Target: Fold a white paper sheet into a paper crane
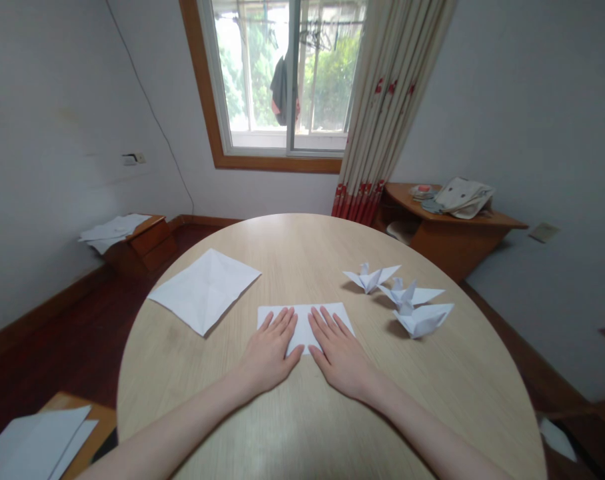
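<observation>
A white sheet of paper (302,323), seemingly folded into a rectangle, lies flat on the round wooden table (302,253). My left hand (275,350) rests palm down on its left part, fingers stretched out. On the right part lies my right hand (340,353), also flat with the fingers extended. The two thumbs point toward each other near the paper's front edge, a small gap between them. Both hands cover the paper's sides and near corners.
Several folded paper cranes, one of them a front crane (421,321), stand at the table's right. A larger creased sheet (207,290) lies at the left. More paper (37,443) sits on a seat at lower left. A desk (452,233) with a bag (465,198) stands behind right.
</observation>
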`<state>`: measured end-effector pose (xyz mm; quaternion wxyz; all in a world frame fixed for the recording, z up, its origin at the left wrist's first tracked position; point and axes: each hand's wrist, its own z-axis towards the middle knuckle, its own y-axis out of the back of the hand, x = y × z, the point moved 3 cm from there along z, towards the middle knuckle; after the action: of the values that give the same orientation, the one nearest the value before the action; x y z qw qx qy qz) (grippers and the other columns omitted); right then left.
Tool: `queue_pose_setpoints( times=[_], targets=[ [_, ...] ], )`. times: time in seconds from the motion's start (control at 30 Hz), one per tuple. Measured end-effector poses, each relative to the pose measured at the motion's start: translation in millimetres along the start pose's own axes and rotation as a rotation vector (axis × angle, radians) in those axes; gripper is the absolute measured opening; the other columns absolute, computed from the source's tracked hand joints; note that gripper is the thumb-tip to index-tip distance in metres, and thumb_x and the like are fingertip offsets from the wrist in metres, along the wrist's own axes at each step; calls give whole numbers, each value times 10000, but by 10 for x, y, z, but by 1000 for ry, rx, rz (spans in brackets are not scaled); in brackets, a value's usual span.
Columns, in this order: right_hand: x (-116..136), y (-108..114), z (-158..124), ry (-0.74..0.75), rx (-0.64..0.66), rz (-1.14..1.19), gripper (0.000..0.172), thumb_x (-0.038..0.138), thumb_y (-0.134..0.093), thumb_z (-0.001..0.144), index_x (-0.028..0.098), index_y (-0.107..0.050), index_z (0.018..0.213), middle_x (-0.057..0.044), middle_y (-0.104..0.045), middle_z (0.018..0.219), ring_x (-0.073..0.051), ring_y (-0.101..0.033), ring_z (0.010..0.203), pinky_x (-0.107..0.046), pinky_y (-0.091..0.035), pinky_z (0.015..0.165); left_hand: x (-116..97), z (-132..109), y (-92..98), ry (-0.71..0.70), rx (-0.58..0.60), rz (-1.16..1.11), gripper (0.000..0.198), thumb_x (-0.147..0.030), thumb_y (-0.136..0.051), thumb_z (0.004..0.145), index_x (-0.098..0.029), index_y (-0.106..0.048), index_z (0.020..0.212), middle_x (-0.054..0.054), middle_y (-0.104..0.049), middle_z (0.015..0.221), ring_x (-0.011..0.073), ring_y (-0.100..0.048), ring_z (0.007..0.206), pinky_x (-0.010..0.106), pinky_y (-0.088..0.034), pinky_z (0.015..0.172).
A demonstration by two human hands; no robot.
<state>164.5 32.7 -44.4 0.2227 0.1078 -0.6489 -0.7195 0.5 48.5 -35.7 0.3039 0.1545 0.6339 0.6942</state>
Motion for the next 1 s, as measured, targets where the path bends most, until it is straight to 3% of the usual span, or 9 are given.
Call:
queue_pose_setpoints(
  times=[0.33, 0.53, 0.83, 1.0],
  targets=[
    [-15, -2, 2, 15, -62, 33, 550, 338, -383, 965, 105, -359, 1463, -133, -306, 1525, -274, -215, 1431, -501, -273, 1149, 43, 5, -20, -1, -55, -87, 600, -415, -480, 926, -106, -381, 1430, 171, -365, 1490, 273, -294, 1407, 507, -257, 1139],
    [-54, 116, 35, 6, 29, 68, 536, 381, -432, 963, 168, -385, 1454, -106, -338, 1513, -276, -248, 1423, -538, -266, 1134, 78, 57, 36, 36, -15, -133, 634, -443, -565, 888, -122, -413, 1414, 164, -388, 1480, 299, -308, 1400, 567, -202, 1141],
    [-191, 217, 70, -18, 205, 160, 539, 383, -497, 953, 270, -353, 1460, -28, -268, 1548, -253, -136, 1452, -547, -142, 1162, 210, 111, 84, -9, 94, -251, 745, -421, -651, 845, -147, -337, 1463, 166, -313, 1518, 291, -231, 1427, 540, -202, 1146],
    [-324, 194, 53, -3, 205, 211, 553, 433, -514, 944, 390, -311, 1457, -9, -198, 1569, -282, -55, 1454, -601, -92, 1144, 298, 93, 125, -66, 136, -310, 753, -393, -661, 855, -185, -302, 1483, 169, -260, 1533, 284, -196, 1435, 535, -194, 1147]
  ],
)
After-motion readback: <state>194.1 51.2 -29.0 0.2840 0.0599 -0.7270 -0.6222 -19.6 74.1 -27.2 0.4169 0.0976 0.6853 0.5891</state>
